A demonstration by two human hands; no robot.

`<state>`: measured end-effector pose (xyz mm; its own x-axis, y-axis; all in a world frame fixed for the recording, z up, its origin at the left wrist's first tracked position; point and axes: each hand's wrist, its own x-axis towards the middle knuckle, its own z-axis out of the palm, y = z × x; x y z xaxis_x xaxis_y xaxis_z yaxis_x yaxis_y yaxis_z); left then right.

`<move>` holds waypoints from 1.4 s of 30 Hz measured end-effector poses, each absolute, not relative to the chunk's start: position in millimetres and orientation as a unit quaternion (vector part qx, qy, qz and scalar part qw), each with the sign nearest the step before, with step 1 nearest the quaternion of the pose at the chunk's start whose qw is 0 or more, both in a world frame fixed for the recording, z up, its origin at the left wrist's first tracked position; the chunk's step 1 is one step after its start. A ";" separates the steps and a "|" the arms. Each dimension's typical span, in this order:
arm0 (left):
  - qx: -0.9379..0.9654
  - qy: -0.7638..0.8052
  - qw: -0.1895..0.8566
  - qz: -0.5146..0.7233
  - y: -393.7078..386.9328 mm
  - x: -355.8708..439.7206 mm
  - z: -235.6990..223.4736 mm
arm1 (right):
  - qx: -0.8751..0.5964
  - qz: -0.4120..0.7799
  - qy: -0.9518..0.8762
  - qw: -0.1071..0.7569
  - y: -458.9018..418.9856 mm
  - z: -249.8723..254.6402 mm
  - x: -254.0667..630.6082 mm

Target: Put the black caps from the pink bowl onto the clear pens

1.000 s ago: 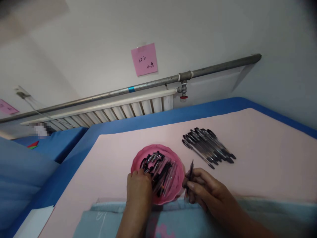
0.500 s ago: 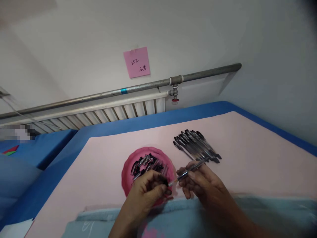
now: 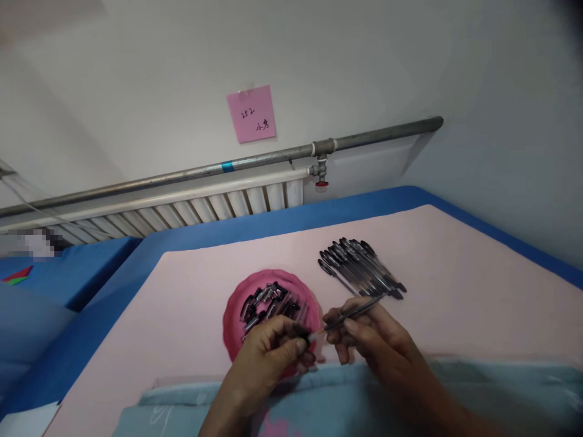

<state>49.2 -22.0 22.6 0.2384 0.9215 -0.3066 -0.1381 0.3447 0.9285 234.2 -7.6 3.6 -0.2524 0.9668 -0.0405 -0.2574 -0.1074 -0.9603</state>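
Note:
My right hand [image 3: 371,337] pinches a thin black pen [image 3: 353,312], its tip pointing left and down toward my left hand. My left hand [image 3: 273,355] is closed on a small dark pen cap [image 3: 301,332] right at the pen's tip, over the near edge of a pink plate [image 3: 232,306]. The plate holds several black caps and clear pen barrels [image 3: 268,301]. A row of several assembled black pens [image 3: 359,267] lies on the pink sheet just beyond my right hand.
The pink sheet [image 3: 455,291] covers a blue-edged table [image 3: 282,221]. A light blue cloth [image 3: 478,394] lies along the near edge. Behind are a white radiator [image 3: 182,209], a grey pipe [image 3: 255,161] with a red valve, and a pink note [image 3: 251,113] on the wall.
My left hand lifted from the plate with a cap and met the pen tip. My right hand tilted the pen from upright to slanting left. The view shifted right.

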 end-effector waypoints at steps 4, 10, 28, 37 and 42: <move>0.415 0.475 0.675 0.382 -22.4 49.9 24.5 | -0.382 0.636 -0.468 0.481 -8.4 5.7 234.0; 0.404 0.470 0.685 0.383 -24.3 50.4 26.4 | -0.391 0.643 -0.445 0.485 -8.7 8.0 231.0; 0.387 0.453 0.694 0.404 -24.6 55.1 20.0 | -0.417 0.661 -0.436 0.446 -3.9 4.9 232.8; 0.387 0.464 0.692 0.395 -24.4 55.0 17.4 | -0.418 0.665 -0.458 0.417 -5.4 8.2 230.4; 0.398 0.466 0.686 0.392 -23.7 52.8 14.4 | -0.424 0.672 -0.444 0.415 -3.8 7.6 229.9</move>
<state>52.8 -23.7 14.4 0.2583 0.9090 -0.3271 -0.1669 0.3755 0.9117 229.9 -3.8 7.6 -0.2972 0.9335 -0.2005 -0.1806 -0.2612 -0.9483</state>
